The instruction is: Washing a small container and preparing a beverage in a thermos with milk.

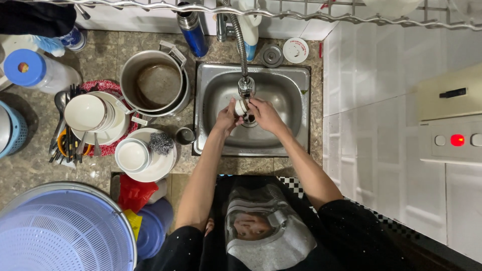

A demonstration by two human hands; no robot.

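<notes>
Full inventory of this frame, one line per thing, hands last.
Stainless steel sink: 1, silver, centre of counter.
Flexible metal faucet: 1, silver, over the sink.
Small white object: 1, white, between both hands under the faucet.
Large metal pot: 1, grey, left of sink.
White bowls and plates: several, white, stacked left.
Steel wool scrubber: 1, grey, on a plate.
Plastic colander basket: 1, pale blue, bottom left.
Blue bottle: 1, behind sink.
Left hand: 1, on the object.
Right hand: 1, on the object.

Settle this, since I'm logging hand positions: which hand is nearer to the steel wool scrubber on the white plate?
Left. The left hand is over the sink, on the side towards the steel wool scrubber; the right hand is farther, on the other side of the small white object both hold.
</notes>
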